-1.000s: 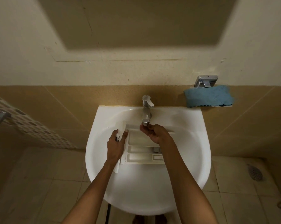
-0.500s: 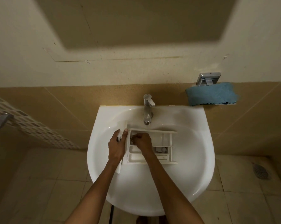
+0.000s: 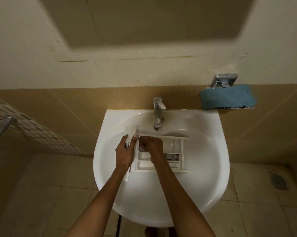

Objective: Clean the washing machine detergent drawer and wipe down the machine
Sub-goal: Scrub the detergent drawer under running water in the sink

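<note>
Left hand (image 3: 124,154) grips the front panel of the detergent drawer (image 3: 173,144) in the sink (image 3: 211,168), right hand (image 3: 151,144), grasp unclear, probes its far-left compartment; best to steady it and rub every corner.

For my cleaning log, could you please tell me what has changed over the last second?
The right hand left the tap and dropped into the detergent drawer, fingers now in its far-left compartment. The left hand kept gripping the drawer's front panel. The drawer stayed in the sink, the blue cloth on its wall holder.
</note>
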